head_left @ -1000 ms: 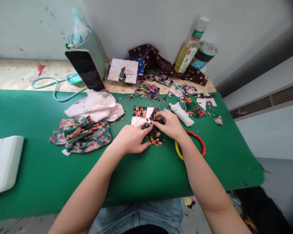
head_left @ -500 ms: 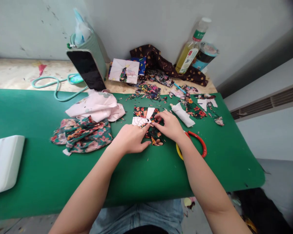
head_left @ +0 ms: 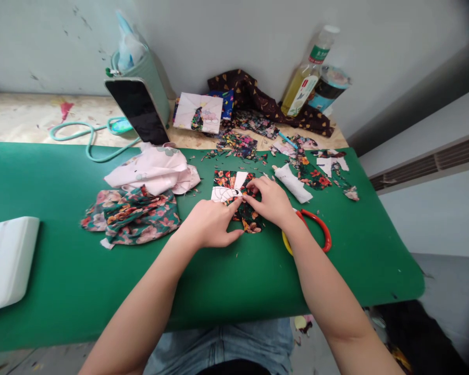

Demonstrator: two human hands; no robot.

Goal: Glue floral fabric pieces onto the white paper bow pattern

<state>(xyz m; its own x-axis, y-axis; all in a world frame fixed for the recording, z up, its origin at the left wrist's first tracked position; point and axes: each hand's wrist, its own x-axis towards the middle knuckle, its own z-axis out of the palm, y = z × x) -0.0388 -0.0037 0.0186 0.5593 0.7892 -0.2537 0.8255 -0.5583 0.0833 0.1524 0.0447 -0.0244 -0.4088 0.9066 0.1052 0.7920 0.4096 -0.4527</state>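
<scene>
A square patch [head_left: 251,226] of dark floral cloth lies flat on the green mat, with white pieces on it; one white piece [head_left: 220,194] carries black drawn lines. My left hand [head_left: 213,223] presses its index fingertip on the inner end of the lined piece, its thumb spread away below. From the other side my right hand [head_left: 272,200] rests on the patch, thumb tip close to the left index finger and the other fingers bent, apart from the thumb. Scissors [head_left: 316,229] with red and yellow handles lie partly under my right forearm. A white cloth roll [head_left: 293,183] sits beyond my right hand.
Crumpled pink cloth [head_left: 152,169] and green floral cloth [head_left: 140,216] lie left of my hands. Fabric scraps [head_left: 238,145] cover the back. A phone [head_left: 138,109] leans on a container; a bottle [head_left: 305,78] stands at back right. A white box [head_left: 11,260] sits far left.
My hands stay on the patch almost unmoved. The left thumb has shifted very slightly to the right; everything else lies as before.
</scene>
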